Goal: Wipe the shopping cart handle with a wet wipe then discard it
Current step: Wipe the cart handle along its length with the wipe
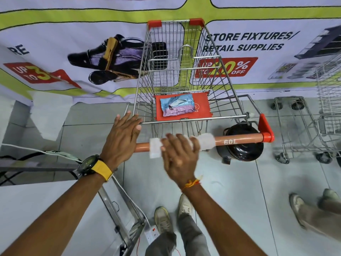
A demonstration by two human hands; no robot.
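A wire shopping cart [224,84] stands in front of me with an orange handle [239,140] marked "60L". A white wet wipe [155,149] is draped over the handle's middle. My right hand [180,154] presses flat on the wipe, fingers curled over the bar, and the wipe shows on both sides of it. My left hand [122,133] lies flat at the handle's left end, fingertips reaching the cart's metal rim, holding nothing. A pack of wet wipes [177,106] lies on the red child-seat flap [202,106].
A black lidded bin [239,145] sits on the floor under the handle's right end. A second wire cart [302,124] stands at the right. Another person's feet [311,209] are at lower right. A metal frame [120,206] and power strip [151,235] lie at my left.
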